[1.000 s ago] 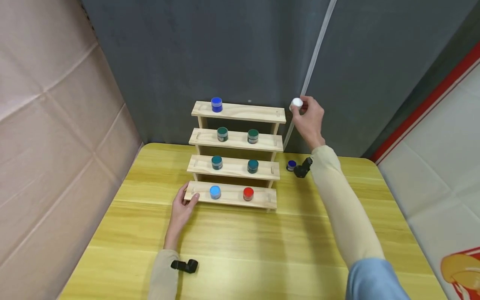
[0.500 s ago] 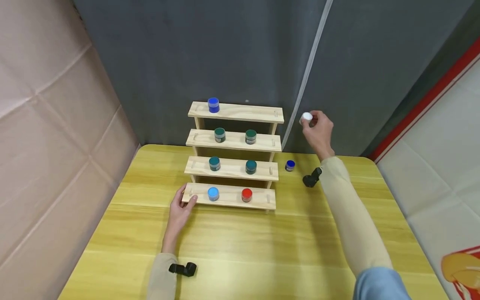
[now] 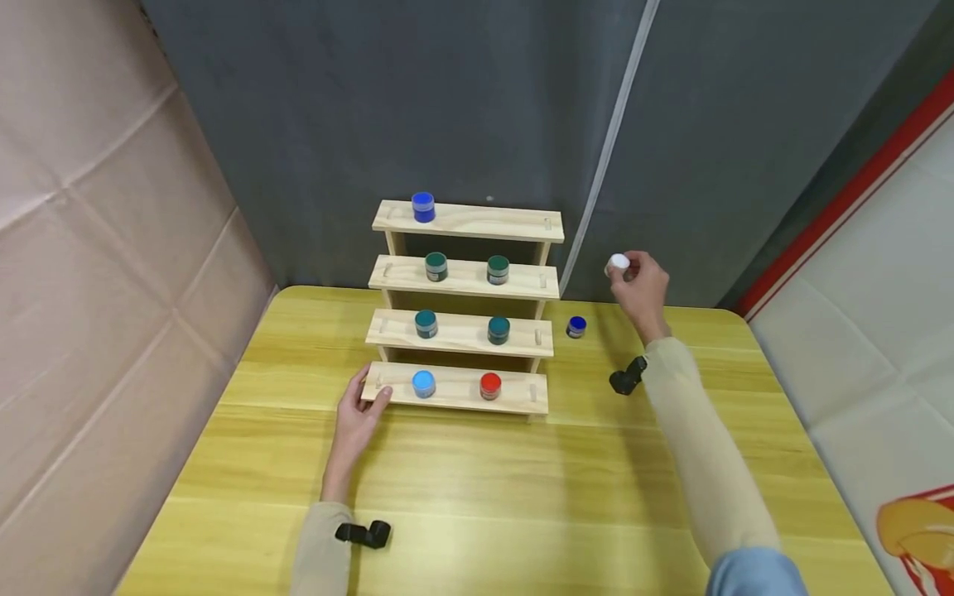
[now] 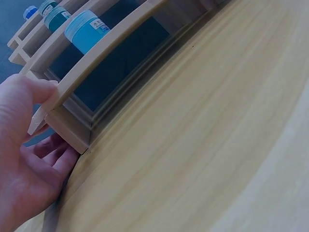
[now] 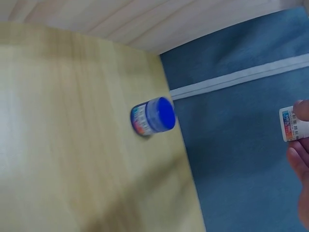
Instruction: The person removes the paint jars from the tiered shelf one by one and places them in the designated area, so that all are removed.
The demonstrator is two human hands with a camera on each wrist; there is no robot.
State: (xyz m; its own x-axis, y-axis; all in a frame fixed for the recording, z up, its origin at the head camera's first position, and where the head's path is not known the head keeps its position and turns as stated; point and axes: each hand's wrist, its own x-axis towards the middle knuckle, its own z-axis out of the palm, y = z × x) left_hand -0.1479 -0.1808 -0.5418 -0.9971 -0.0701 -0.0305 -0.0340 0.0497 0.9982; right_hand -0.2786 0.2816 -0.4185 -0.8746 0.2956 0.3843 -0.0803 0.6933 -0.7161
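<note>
As fingers pinch the jar, Chinese lettering shows.

Light blue jar seems labelled "水"; print on white jar unclear.

Passable over near middle of the surface. Blocked beyond by the stepped wooden rack, and to right of it by the dark blue jar. Reachable also on the top shelf, right of the bright blue jar.
</note>
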